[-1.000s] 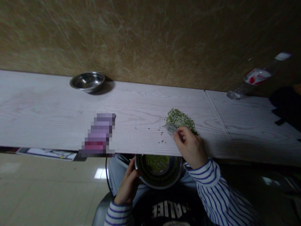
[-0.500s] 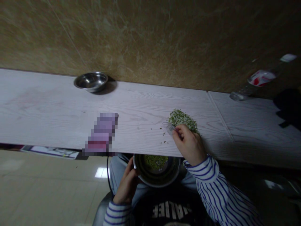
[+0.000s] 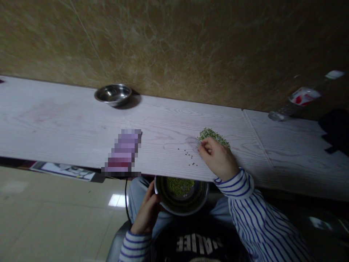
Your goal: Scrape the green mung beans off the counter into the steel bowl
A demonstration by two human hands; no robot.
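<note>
My left hand [image 3: 147,214] grips the left rim of a metal bowl [image 3: 181,211], held over my lap just under the table's front edge. Small green beans [image 3: 178,186] cover part of its bottom. On the table my right hand [image 3: 218,158] pinches a thin, see-through piece of plastic [image 3: 192,142]; its exact kind is unclear. Right behind that hand spreads a pile of green beans [image 3: 212,134], partly hidden by my fingers. A few dark beans [image 3: 188,154] lie scattered to the left of the hand, nearer the front edge.
A second metal bowl [image 3: 113,95] stands by the wall at the back left. A phone-like flat object [image 3: 124,151], pixelated, lies at the front left with a black cable [image 3: 125,198] hanging down. At the right are a clear bottle [image 3: 302,96] and a dark item [image 3: 335,125].
My right hand has shifted slightly up and left with the plastic piece, against the bean pile. The dark beans lie a little differently. The bowl stays in my left hand; the view has tilted slightly.
</note>
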